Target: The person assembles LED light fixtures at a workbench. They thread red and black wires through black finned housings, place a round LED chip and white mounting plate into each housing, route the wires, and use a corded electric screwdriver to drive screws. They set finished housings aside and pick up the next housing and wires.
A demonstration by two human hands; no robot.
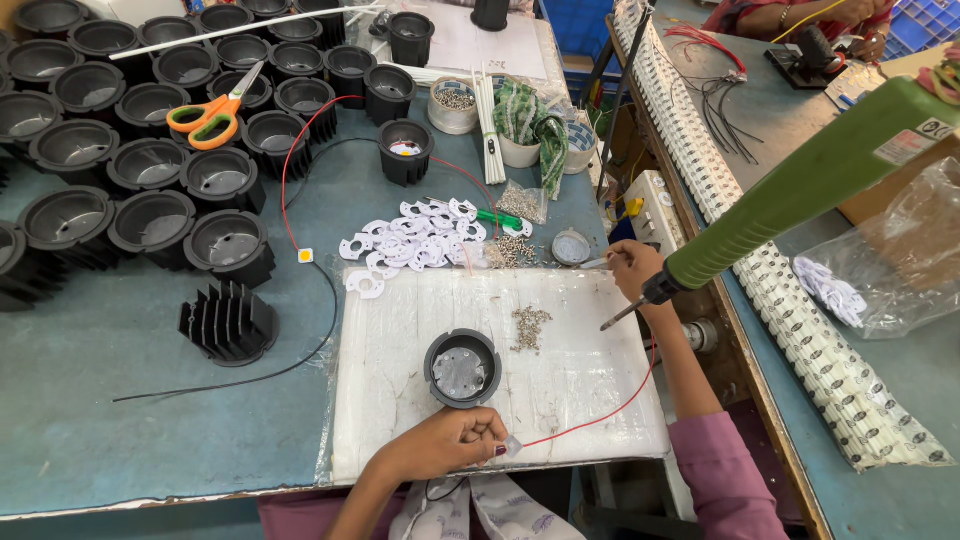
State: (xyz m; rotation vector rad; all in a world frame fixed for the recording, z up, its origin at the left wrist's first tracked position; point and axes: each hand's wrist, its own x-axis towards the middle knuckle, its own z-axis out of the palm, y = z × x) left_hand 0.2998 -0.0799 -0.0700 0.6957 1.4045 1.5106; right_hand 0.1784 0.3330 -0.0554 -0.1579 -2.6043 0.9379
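My left hand rests at the near edge of a white foam pad, pinching a small clear piece joined to a red wire. Just beyond it stands a black round finned housing with a metal plate inside. My right hand is at the pad's far right corner, holding a thin metal tool, close to the tip of a hanging green electric screwdriver. A small heap of screws lies on the pad.
Many black housings crowd the left of the blue-green table, with orange scissors on top. White gasket pieces, cups of screws, a black heat sink and a long white strip of parts lie about. Another person's hands work at far right.
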